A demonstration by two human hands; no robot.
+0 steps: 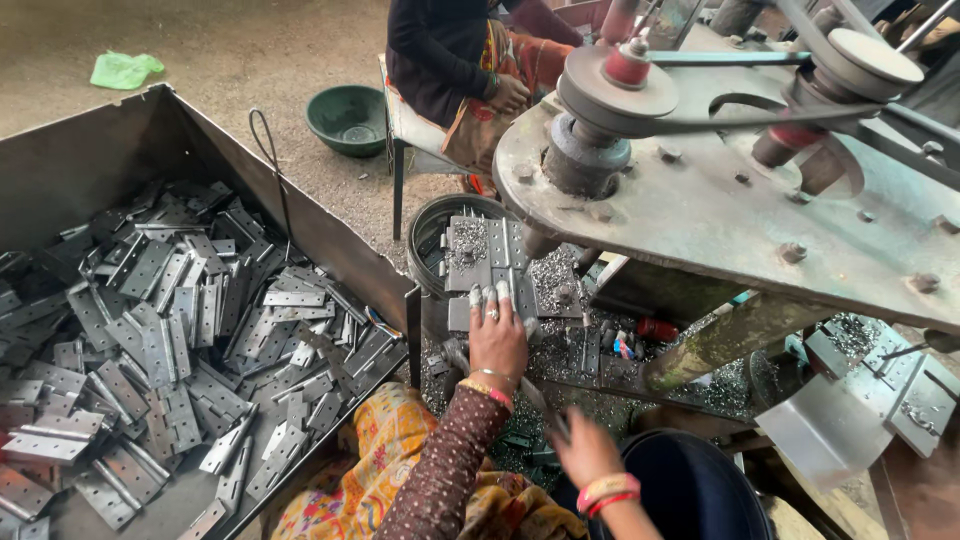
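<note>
My left hand [497,338] reaches forward and presses its fingertips flat on a grey metal hinge [497,262] lying open on the work table of a belt-driven drilling machine [720,210], right under the spindle. Metal shavings [553,275] cover the table around the hinge. My right hand [586,452] is blurred, low down next to a dark blue tub [700,490]. A thin grey metal piece [541,402] runs up from it; whether the fingers grip it is unclear. Both wrists wear bangles.
A big open steel box [110,150] at the left holds several grey hinges [190,340]. Behind the machine another person [450,60] sits on a stool. A green basin [347,118] and a green bag [125,70] lie on the floor. A round drum [428,240] stands beside the work table.
</note>
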